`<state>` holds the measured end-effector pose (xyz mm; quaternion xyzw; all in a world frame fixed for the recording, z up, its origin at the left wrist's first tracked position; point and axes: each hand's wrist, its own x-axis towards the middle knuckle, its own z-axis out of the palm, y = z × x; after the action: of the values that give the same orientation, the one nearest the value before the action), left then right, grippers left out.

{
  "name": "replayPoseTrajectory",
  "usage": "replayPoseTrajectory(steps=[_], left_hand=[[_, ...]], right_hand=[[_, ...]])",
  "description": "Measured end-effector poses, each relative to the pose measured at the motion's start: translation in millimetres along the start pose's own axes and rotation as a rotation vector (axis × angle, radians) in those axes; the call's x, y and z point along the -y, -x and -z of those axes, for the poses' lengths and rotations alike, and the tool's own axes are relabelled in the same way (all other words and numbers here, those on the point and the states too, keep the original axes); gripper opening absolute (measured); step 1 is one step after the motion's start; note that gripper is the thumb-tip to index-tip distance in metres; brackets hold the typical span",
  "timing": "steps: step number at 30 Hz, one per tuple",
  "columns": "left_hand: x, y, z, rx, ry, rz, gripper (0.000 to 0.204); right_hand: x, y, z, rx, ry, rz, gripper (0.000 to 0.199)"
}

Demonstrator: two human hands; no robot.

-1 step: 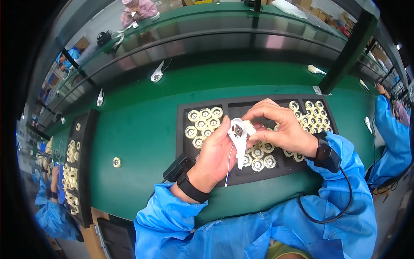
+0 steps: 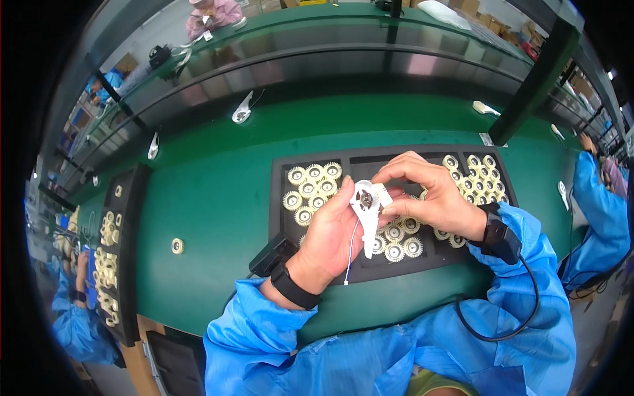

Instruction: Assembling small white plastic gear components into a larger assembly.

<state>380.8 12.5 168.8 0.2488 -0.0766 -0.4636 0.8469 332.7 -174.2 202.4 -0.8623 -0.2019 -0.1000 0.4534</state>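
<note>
My left hand (image 2: 328, 241) holds a white plastic housing (image 2: 368, 224) over the tray, its round end up and its narrow tail toward me. A dark metal piece (image 2: 365, 197) shows inside the round end, and a thin white-and-blue wire (image 2: 351, 254) with a small plug hangs from it. My right hand (image 2: 429, 195) pinches a cream toothed wheel (image 2: 382, 195) between thumb and fingers, against the housing's right side. Whether the two are joined cannot be seen. Beneath my hands lies a black foam tray (image 2: 282, 254) with several cream toothed wheels (image 2: 394, 252).
One wheel (image 2: 177, 246) lies alone on the green table (image 2: 211, 198). Another black tray (image 2: 132, 264) of wheels stands at the left. White housings (image 2: 242, 109) are spread along the far side. A dark green post (image 2: 535, 79) rises at the right; co-workers in blue sleeves (image 2: 598, 204) sit at both sides.
</note>
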Motion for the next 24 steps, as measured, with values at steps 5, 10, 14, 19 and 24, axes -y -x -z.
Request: replayPoseTrajectory(steps=[5, 10, 14, 19, 24], left_hand=[[2, 2, 0, 0.054, 0.032, -0.02, 0.054], [2, 2, -7, 0.037, 0.04, -0.023, 0.053], [4, -1, 1, 0.069, 0.027, -0.009, 0.053], [9, -3, 7, 0.119, 0.001, -0.048, 0.052], [12, -2, 4, 0.091, -0.024, -0.129, 0.048]], right_hand=[[-1, -1, -6, -0.022, -0.032, 0.029, 0.036], [-3, -1, -9, -0.037, -0.062, -0.004, 0.035], [-3, -2, -10, -0.059, -0.035, -0.025, 0.032], [-1, -2, -10, -0.057, 0.029, -0.015, 0.032], [5, -3, -15, -0.086, 0.098, 0.06, 0.032]])
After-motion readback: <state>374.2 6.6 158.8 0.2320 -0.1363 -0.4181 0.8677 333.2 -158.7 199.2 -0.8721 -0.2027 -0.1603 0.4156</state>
